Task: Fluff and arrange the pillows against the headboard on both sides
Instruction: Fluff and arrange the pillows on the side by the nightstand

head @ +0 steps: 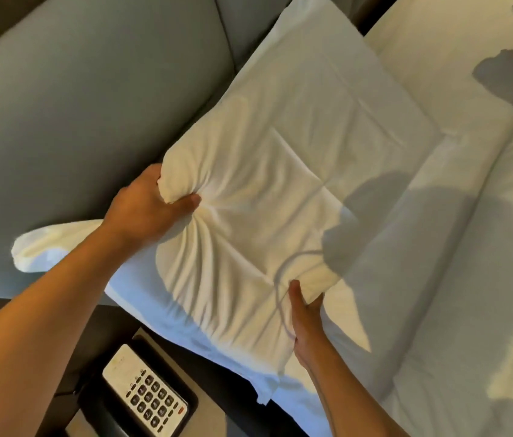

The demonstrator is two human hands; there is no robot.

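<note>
Head cam, looking down at bed edge nr headboard. White pillow [280, 171] lies lengthwise along the grey padded headboard [97, 99], resting on a 2nd pillow [47, 247] whose end pokes out under the left forearm. Left hand [148, 209] has fingers curled tight round the near-left corner, thumb on top, fabric bunched w/ creases radiating from the grip. Right hand [307, 316] pinches the near-right corner, thumb on top, other fingers tucked under & mostly hidden.

Handling, my read: light, soft, squashy fill, collapses where squeezed; loose case slides over the fill, so grabbing cloth only would slip. Best hold = corners or short ends w/ fill inside the grip, as now, 1 hand per corner.

Around: duvet [456, 279] to the right w/ heavy shadows over it, touching pillow's long side. Nightstand [166, 348] below-left w/ desk phone [144, 395], close under the pillow's loose case flap [267, 389]. Phone cd get swiped if pillow swings down; headboard limits room on the left.
</note>
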